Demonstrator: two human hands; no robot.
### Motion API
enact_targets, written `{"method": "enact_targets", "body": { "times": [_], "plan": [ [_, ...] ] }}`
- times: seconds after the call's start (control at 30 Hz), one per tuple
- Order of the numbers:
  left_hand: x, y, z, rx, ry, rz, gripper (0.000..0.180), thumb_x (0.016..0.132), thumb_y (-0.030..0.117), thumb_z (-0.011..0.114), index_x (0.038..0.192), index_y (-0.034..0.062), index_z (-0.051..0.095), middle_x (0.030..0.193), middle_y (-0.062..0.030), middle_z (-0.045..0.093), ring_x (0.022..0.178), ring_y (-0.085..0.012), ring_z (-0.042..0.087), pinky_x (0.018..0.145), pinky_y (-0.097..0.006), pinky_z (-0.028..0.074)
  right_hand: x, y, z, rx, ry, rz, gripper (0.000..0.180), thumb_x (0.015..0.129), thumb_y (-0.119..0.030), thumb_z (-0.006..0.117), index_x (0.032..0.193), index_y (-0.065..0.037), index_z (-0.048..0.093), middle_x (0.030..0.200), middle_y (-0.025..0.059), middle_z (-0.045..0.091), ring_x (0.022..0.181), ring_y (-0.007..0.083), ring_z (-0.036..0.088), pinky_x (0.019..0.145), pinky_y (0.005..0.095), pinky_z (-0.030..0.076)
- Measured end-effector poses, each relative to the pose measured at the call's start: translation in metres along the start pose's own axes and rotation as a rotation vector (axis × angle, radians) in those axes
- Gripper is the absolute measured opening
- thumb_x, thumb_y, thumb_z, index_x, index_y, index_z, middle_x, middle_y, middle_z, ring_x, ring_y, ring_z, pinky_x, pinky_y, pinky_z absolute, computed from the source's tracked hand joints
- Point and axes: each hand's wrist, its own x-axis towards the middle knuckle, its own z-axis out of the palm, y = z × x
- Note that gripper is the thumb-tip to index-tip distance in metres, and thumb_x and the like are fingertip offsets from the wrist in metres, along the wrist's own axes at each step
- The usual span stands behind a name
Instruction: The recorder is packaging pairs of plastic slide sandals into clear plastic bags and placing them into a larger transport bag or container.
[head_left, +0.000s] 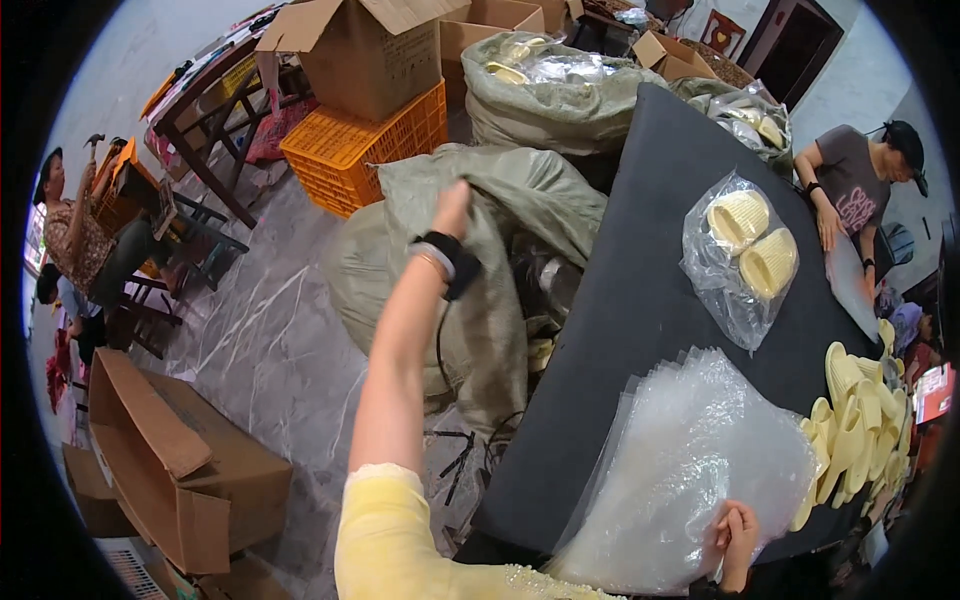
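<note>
The left hand (452,208) is stretched out at the top of a big green sack (485,345). That hand is blurred, so whether the sack is held in its grip cannot be told. The right hand (737,530) is placed over the near right part of a pile of clear bags (680,440) on the dark counter (635,245). Its fingers are curled, but whether a bag is pinched in that grip cannot be told. Farther back, two yellow slippers (768,262) are wrapped in plastic. More slippers (860,420) are heaped to the right.
</note>
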Motion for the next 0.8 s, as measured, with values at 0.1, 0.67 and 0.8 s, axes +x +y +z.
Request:
{"method": "enact_targets", "body": {
  "times": [0.1, 0.67, 0.8],
  "plan": [
    [0.056, 0.024, -0.097, -0.185, 0.124, 0.024, 0.034, 0.077, 0.012, 0.051, 0.100, -0.0125, 0.057, 0.097, -0.0175, 0.062, 0.085, -0.0247, 0.059, 0.067, -0.037, 0.044, 0.009, 0.003, 0.008, 0.030, -0.034, 0.037, 0.018, 0.091, -0.015, 0.050, 0.098, -0.001, 0.058, 0.062, 0.0025, 0.055, 0.040, 0.0037, 0.039, 0.036, 0.0163, 0.030],
    [-0.155, -0.089, 0.029, 0.997, 0.293, 0.676, 0.092, 0.058, 0.052, 0.077, 0.117, -0.0086, 0.042, 0.119, -0.0263, 0.042, 0.113, -0.0386, 0.040, 0.096, -0.049, 0.031, 0.003, 0.000, 0.013, 0.076, 0.059, 0.090, 0.015, 0.091, -0.012, 0.049, 0.095, -0.001, 0.058, 0.059, 0.0026, 0.053, 0.038, 0.0052, 0.039, 0.035, 0.0171, 0.030],
    [-0.131, -0.085, 0.055, 1.071, 0.131, 0.353, 0.092, 0.053, 0.059, 0.074, 0.111, -0.0066, 0.048, 0.114, -0.0248, 0.048, 0.113, -0.0376, 0.043, 0.089, -0.052, 0.037, 0.001, -0.004, 0.016, 0.045, 0.048, 0.068, 0.016, 0.090, -0.012, 0.049, 0.094, 0.000, 0.059, 0.060, 0.0035, 0.054, 0.038, 0.0051, 0.040, 0.035, 0.0173, 0.031]
  ]
}}
